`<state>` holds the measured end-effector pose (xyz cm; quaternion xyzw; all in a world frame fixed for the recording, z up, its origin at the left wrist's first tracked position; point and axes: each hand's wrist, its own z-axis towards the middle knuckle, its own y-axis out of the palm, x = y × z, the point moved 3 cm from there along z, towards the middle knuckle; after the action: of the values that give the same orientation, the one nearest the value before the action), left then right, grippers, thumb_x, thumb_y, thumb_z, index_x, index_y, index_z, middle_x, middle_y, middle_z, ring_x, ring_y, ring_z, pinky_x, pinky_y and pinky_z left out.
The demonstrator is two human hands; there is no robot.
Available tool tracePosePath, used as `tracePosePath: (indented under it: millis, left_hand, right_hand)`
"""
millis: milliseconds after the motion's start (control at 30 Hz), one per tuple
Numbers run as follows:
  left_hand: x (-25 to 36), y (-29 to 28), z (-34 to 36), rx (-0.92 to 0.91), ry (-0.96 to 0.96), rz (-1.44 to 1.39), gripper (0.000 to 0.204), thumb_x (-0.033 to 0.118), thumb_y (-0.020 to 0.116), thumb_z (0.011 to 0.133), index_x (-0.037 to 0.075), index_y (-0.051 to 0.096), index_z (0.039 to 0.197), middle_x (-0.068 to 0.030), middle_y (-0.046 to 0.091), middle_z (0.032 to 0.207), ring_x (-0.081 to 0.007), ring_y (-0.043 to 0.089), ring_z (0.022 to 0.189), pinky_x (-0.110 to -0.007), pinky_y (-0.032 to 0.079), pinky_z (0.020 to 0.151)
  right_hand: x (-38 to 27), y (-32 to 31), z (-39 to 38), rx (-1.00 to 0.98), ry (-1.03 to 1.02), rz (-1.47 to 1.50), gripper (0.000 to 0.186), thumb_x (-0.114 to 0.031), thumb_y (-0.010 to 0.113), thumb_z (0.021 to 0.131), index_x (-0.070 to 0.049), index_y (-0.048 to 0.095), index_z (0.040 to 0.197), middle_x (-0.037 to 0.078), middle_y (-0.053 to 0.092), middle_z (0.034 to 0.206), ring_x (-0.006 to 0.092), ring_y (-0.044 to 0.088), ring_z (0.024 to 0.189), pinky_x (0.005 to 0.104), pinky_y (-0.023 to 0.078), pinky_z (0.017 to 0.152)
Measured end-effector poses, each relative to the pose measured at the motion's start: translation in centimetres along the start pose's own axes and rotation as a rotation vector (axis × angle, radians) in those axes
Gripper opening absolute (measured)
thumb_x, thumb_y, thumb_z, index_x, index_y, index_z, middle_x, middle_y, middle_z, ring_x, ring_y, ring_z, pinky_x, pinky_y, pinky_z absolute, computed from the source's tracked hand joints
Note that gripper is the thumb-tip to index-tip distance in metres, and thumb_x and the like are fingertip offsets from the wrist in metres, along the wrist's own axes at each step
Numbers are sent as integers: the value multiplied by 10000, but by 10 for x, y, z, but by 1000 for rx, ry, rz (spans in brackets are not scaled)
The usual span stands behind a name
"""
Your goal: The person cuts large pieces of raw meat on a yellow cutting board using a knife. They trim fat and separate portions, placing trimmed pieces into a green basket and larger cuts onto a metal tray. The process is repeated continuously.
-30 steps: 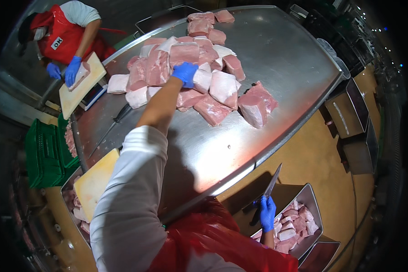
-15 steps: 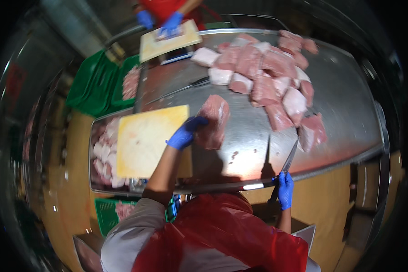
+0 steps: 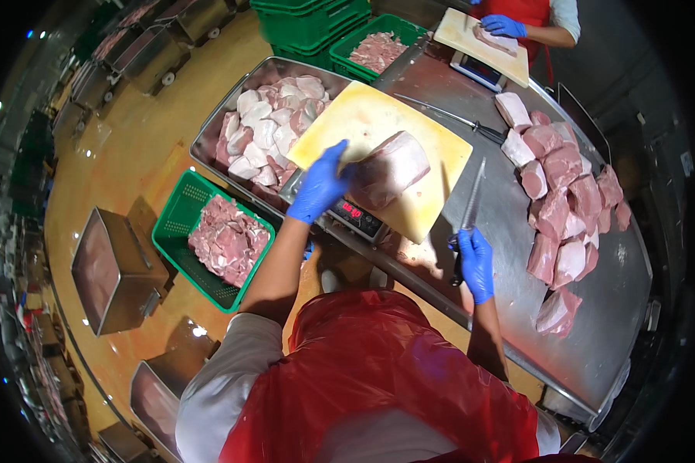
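My left hand (image 3: pixel 322 184), in a blue glove, grips a large pink slab of raw meat (image 3: pixel 390 167) lying on the yellow cutting board (image 3: pixel 378 123). The board rests on a scale (image 3: pixel 355 214) at the near edge of the steel table (image 3: pixel 594 324). In its blue glove, my right hand (image 3: pixel 476 262) holds a long knife (image 3: pixel 468 208) by the handle, blade pointing away over the table, just right of the board. I wear a red apron.
Several meat chunks (image 3: pixel 564 193) are piled on the table's right side. A steel tray of pale cuts (image 3: pixel 264 131) sits left of the board. Green crates hold meat (image 3: pixel 224 239) (image 3: pixel 378 50). Another person's gloved hand (image 3: pixel 503 26) works at a far board. Steel bins stand on the floor.
My left hand carried a meat slab from the pile onto the cutting board. My right hand with the knife rose from below the table edge onto the table. My view swung left.
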<state>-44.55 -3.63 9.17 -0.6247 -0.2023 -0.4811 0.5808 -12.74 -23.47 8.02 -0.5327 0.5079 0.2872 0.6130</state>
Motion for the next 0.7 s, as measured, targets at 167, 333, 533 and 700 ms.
tracePosePath:
  millis: [167,333,533,700]
  left_hand:
    - [-34,-18,-19,33,77,51,553,47,645,857,42,526,1397,-211,650,1216,-313,670,1067,-387,519,939]
    - [-35,24,-12,193,324,-29,395,116,682,823,35,619,1204,-190,679,1030,-337,681,923,-412,540,824]
    - [-32,31,-51,346,85,-36,257,132,701,800,30,639,1028,-185,663,886,-361,666,833,-432,526,740]
    - [-14,39,-48,487,181,-62,126,95,706,795,27,650,886,-171,664,831,-354,667,791,-429,528,712]
  right_hand:
    - [-10,72,37,-107,127,170,284,-245,561,1046,18,661,1087,1,630,915,80,561,821,249,470,767]
    - [-46,121,143,-52,12,465,262,-257,584,1030,-8,661,1009,12,633,870,109,540,798,285,451,751]
    - [-94,104,114,-18,-232,-220,359,-321,526,1060,1,624,936,38,613,771,104,546,703,281,464,663]
    - [-75,141,53,-210,-367,-770,290,-317,504,1046,-38,580,1030,239,674,746,418,675,683,517,511,648]
